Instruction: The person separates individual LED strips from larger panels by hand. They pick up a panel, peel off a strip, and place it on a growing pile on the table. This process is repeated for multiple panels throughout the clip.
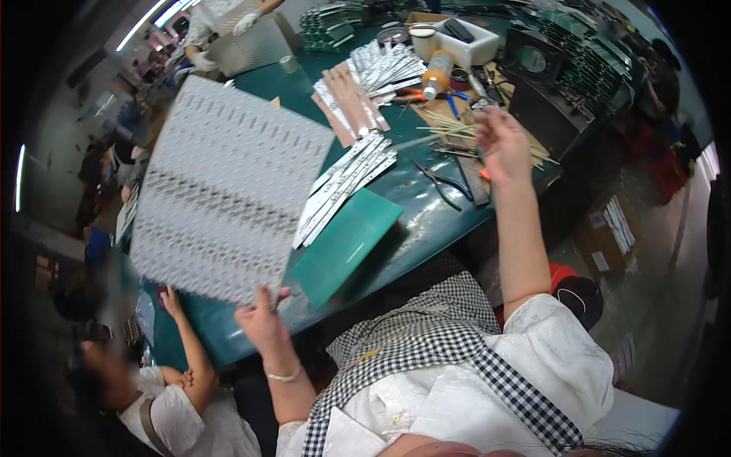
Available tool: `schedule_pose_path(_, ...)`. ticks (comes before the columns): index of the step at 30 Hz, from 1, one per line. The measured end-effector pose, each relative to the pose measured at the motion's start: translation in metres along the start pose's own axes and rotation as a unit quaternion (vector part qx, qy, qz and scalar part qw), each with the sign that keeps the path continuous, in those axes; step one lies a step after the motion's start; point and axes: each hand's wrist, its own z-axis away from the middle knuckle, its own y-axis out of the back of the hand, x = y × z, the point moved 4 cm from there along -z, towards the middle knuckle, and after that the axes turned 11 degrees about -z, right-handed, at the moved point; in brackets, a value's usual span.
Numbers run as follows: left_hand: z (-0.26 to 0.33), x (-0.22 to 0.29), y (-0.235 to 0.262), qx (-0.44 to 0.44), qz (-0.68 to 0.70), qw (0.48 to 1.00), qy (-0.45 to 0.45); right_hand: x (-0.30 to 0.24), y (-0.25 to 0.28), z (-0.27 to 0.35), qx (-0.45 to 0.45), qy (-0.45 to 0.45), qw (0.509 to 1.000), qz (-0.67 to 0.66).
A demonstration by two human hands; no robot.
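My left hand (263,320) grips the lower edge of a large white panel of LED strips (225,190) and holds it tilted up above the green table (426,221). My right hand (502,141) is raised over the table's right side, blurred, with a thin wooden stick (426,141) pinched in its fingers. Beneath it lie a heap of thin wooden sticks (457,133) and black-handled pliers (445,183). A fan of separated white LED strips (343,186) lies beside the panel, partly on a green board (346,244).
More strip piles (384,68), an orange bottle (436,74), a white box (457,38) and a black machine (544,84) stand at the back. A person (164,388) sits at my lower left, another person (221,23) works at the far end. Cardboard boxes (609,236) rest on the floor.
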Motion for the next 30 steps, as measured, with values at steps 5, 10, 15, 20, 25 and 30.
schedule_pose_path(5, -0.014, 0.03, 0.009, -0.072, -0.029, 0.995, -0.069, -0.049, 0.12, -0.041, 0.171, 0.114, 0.977, 0.063)
schedule_pose_path(10, -0.011, 0.043, 0.005, -0.121, -0.038, 0.989, -0.075, -0.056, 0.086, -0.018, 0.171, 0.271, 0.836, 0.446)
schedule_pose_path(15, -0.01, 0.078, -0.017, -0.216, -0.117, 0.965, -0.095, -0.043, -0.095, 0.015, -0.205, 0.303, 0.799, 0.478)
schedule_pose_path(20, -0.009, 0.123, -0.032, -0.285, -0.229, 0.925, -0.106, -0.033, -0.249, 0.05, -0.46, 0.395, 0.671, 0.427)
schedule_pose_path(25, 0.003, 0.178, -0.033, -0.276, -0.414, 0.839, -0.218, -0.018, -0.264, 0.033, -0.569, 0.078, 0.707, 0.413)
schedule_pose_path(30, -0.009, 0.144, 0.008, -0.18, -0.083, 0.954, -0.225, -0.002, -0.213, 0.025, -0.392, -0.032, 0.9, 0.185)
